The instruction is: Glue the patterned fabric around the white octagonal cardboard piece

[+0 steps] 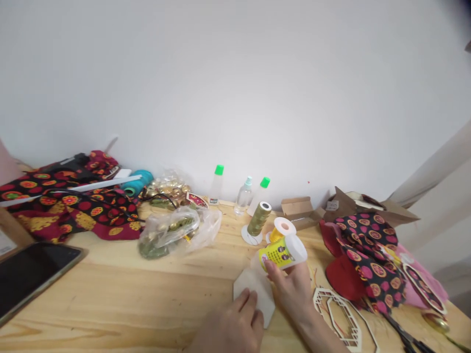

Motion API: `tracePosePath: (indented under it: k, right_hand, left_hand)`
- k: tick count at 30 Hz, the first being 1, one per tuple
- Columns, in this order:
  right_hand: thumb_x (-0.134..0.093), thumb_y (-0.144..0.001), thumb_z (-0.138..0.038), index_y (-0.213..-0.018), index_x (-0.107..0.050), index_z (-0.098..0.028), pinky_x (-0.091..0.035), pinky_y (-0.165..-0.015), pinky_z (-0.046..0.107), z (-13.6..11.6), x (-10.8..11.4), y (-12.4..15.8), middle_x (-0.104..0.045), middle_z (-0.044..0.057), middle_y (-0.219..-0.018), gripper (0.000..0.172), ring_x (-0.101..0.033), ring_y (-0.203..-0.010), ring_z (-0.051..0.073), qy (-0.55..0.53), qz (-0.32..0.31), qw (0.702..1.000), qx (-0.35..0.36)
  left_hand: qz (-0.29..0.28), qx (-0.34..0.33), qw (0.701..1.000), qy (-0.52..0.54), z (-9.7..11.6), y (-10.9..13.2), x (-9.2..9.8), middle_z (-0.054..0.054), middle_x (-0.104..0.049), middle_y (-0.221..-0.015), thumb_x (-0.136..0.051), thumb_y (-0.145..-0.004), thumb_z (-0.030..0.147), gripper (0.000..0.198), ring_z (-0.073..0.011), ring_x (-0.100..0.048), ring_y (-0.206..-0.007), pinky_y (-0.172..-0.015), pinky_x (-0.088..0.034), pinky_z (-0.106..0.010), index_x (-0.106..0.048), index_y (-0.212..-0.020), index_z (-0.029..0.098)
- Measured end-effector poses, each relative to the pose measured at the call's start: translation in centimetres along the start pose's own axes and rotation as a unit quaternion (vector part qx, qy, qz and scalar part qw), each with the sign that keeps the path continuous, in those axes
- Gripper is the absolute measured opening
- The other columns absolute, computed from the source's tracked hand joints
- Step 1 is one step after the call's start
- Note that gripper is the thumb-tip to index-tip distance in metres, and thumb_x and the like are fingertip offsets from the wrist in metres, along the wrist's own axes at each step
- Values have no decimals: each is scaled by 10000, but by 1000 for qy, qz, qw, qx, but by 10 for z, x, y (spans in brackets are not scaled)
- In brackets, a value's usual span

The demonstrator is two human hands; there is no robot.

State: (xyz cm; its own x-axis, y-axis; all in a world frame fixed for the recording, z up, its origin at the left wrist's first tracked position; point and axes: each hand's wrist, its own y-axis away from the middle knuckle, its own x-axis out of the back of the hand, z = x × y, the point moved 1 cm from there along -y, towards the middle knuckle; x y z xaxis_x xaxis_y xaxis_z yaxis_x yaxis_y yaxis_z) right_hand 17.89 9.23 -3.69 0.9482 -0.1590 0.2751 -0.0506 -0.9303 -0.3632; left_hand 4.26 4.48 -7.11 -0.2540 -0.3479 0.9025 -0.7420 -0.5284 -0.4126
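My right hand (294, 294) grips a small white glue bottle with a yellow label (283, 252), tipped on its side over a flat pale hexagonal piece (253, 287) on the wooden table (110, 299). My left hand (233, 326) rests on the near edge of that piece, fingers lying flat on it. A spool of olive-gold thread (258, 219) and a yellow ribbon spool (282, 228) stand just behind the bottle.
Patterned red-black fabric (69, 203) lies at the back left, with a dark tablet (31, 277) in front of it. A clear bag of beads (176, 228) sits mid-table. Green-capped bottles (218, 184) line the wall. More fabric (371, 260), wooden cut-out frames (340, 316) and scissors (408, 338) lie right.
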Motion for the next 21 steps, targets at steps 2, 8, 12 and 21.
tracePosePath:
  k: [2, 8, 12, 21]
  right_hand:
    - [-612, -691, -373, -781, -598, -161, -491, -512, 288, 2, -1, 0, -665, 74, -709, 231, -607, -604, 205, 7, -12, 1000, 6]
    - [-605, -704, -365, -879, -542, -155, -471, -513, 268, 7, -1, -4, -648, 61, -726, 280, -585, -594, 181, 18, -19, 1000, -6]
    - [-599, -705, -368, -883, -533, -158, -463, -526, 267, 5, -2, -5, -642, 62, -748, 283, -582, -624, 186, 28, -19, 999, 3]
    - [-599, -716, -362, -812, -498, -176, -458, -500, 247, 7, -2, -7, -624, 55, -795, 233, -560, -618, 156, -14, -24, 999, -16]
  left_hand:
    - [-3, 3, 1000, 4, 0, 1, -1, -167, -654, -977, -429, -817, 107, 190, -268, -623, -882, -651, -535, -313, -613, -866, 98]
    - [-16, 12, 1000, 12, -1, 0, 3, -154, -650, -995, -466, -799, 128, 167, -259, -620, -894, -639, -535, -287, -617, -868, 112]
    - [-25, 8, 999, 18, -1, -2, 5, -163, -650, -989, -480, -795, 131, 159, -258, -622, -888, -663, -535, -296, -620, -862, 96]
    - [-11, 15, 1000, 24, -4, 2, 2, -150, -648, -1001, -461, -805, 134, 171, -255, -617, -903, -664, -534, -291, -616, -876, 116]
